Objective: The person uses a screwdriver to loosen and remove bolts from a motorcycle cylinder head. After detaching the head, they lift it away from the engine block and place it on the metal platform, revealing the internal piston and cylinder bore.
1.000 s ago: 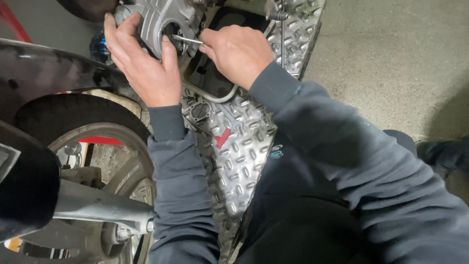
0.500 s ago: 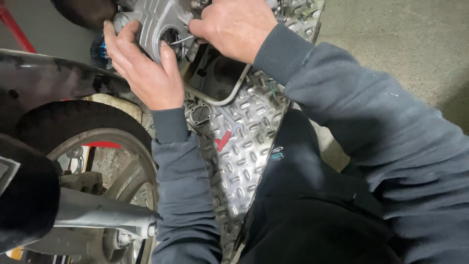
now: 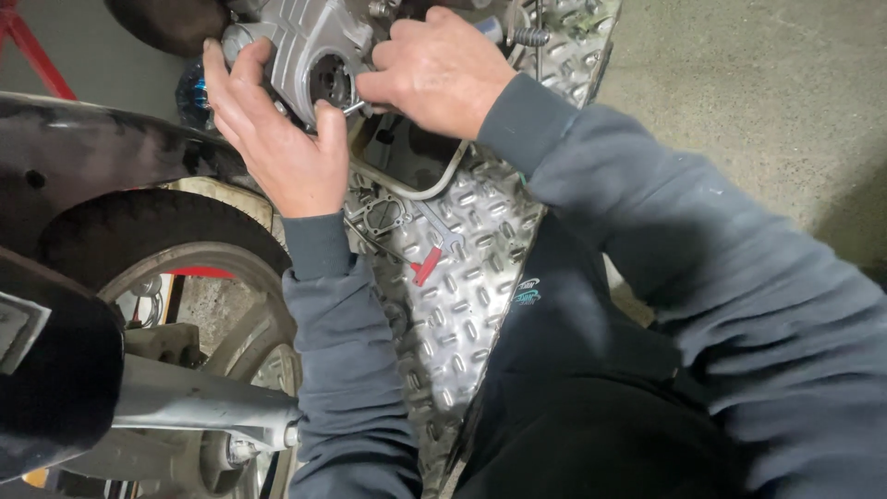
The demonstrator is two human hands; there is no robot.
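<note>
Gripping a grey engine casing (image 3: pixel 305 55) above diamond-plate flooring (image 3: pixel 462 305), the left hand (image 3: pixel 277 139) is closed; right hand (image 3: pixel 439 69) pinches a thin tool (image 3: pixel 354 106).

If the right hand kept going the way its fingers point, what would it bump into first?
Probably the round opening in the grey engine cover. The right hand points left at it, a thin metal pin leading, though depth is unclear.

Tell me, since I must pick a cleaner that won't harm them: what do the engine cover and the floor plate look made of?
The engine cover, held by the left hand, looks like cast aluminium: dull silver-grey, with ribs and rounded edges. The floor plate looks like embossed metal tread plate, probably aluminium or steel: a bright, shiny raised pattern. Neither alloy can be confirmed by sight.
</note>
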